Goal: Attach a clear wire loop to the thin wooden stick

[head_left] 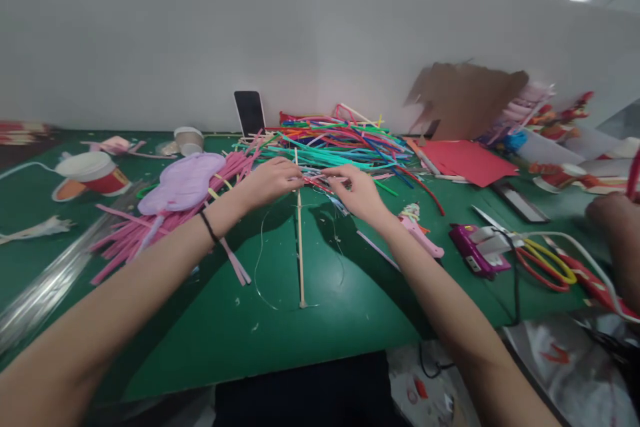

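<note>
My left hand (274, 181), with a black band at the wrist, is beside the upper part of a thin wooden stick (301, 247). Its fingers are bent together at the tips. Opposite it, my right hand (356, 192) has thumb and fingertips drawn close. Small reddish and pale strands show between the two hands; what the fingers hold is too small and blurred to name. The stick lies lengthwise on the green table, with fine clear threads curling around it. Just beyond the hands is a pile of colourful pipe cleaners (345, 147).
Left are pink pipe cleaners (125, 233), a lilac cloud-like shape (185, 181) and a red paper cup (103, 173). A phone (249, 112) leans on the partition. Right are a pink-handled tool (421, 235), a purple power socket (473, 250), scissors (547, 260), red paper (467, 159) and another person's hand (613, 220).
</note>
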Demonstrator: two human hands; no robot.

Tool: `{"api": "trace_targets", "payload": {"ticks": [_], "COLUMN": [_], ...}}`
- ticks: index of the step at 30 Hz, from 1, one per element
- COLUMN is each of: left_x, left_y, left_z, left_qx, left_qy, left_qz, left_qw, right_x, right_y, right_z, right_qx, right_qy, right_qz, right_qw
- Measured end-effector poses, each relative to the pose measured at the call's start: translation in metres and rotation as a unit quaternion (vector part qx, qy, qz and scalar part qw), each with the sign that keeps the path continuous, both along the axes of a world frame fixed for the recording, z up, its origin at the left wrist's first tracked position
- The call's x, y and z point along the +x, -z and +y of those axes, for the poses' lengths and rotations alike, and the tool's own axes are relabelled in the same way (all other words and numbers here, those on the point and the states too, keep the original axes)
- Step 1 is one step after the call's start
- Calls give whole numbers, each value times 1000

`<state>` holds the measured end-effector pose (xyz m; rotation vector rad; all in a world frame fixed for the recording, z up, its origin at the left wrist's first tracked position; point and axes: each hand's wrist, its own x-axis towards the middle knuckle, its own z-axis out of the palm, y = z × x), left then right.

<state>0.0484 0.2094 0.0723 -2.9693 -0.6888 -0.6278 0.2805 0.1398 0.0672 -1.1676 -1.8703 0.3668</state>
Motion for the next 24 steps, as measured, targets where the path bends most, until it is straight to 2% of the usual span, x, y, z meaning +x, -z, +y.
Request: {"api": "trace_targets", "payload": {"ticks": [2, 4, 6, 8, 12, 15, 18, 21, 24], "left_x": [-10, -23, -35, -46, -63, -69, -68, -58, -38], "left_y": [-18, -36, -50, -59, -64, -63, -60, -55, -45], "left_z": [-5, -9, -14, -18, -26, -34, -45, -60, -78], "left_qx": [15, 36, 56, 89, 150, 148, 98, 20, -102], "left_qy": [-2, -33, -73, -110, -150, -168, -169, -161, -176], "left_qz": [5, -3, -8, -16, -18, -61, -139, -211, -325], "left_qw": [1000, 999, 996, 990, 977, 973, 971, 964, 924], "right_x": [13, 29, 47, 64, 89, 96, 91, 74, 46], "right_y": [-23, -44, -57, -62, -54, -41, -30, -24, -23], "right_z": [-9, -17, -25, -32, -38, -37, -33, -30, -32], "right_qx": [14, 35, 50, 53, 56, 13, -17, -50, -87], "right_qy": [24, 38, 49, 54, 106, 118, 116, 93, 33], "right_qz": [46, 90, 125, 152, 224, 291, 336, 355, 359], "right_qw": [999, 995, 990, 986, 967, 949, 934, 929, 929]}}
